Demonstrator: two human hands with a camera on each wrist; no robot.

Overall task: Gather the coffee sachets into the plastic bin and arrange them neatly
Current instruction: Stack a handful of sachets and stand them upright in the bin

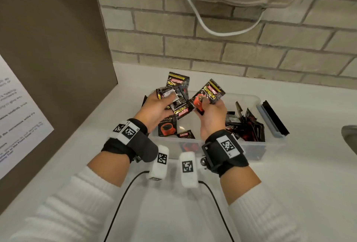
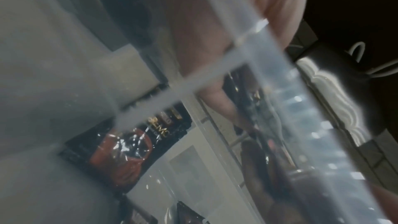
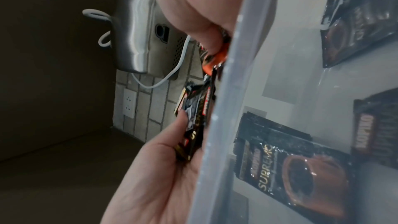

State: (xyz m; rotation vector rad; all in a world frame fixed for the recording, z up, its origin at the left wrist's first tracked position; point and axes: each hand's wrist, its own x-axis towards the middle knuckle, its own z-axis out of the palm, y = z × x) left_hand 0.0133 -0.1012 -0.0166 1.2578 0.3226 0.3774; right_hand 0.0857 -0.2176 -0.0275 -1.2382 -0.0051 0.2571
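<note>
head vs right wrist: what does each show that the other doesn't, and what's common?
Head only: both wrists with their tagged straps, the right hand holding a single sachet above the bin, the row of sachets standing at the bin's right end, and a printed sheet on the left.

Right wrist only: a wall socket and a close look through the bin's clear wall at sachets lying flat.

Both: the left hand holding a bunch of sachets, the brick wall, the white cable and the metal unit above.
</note>
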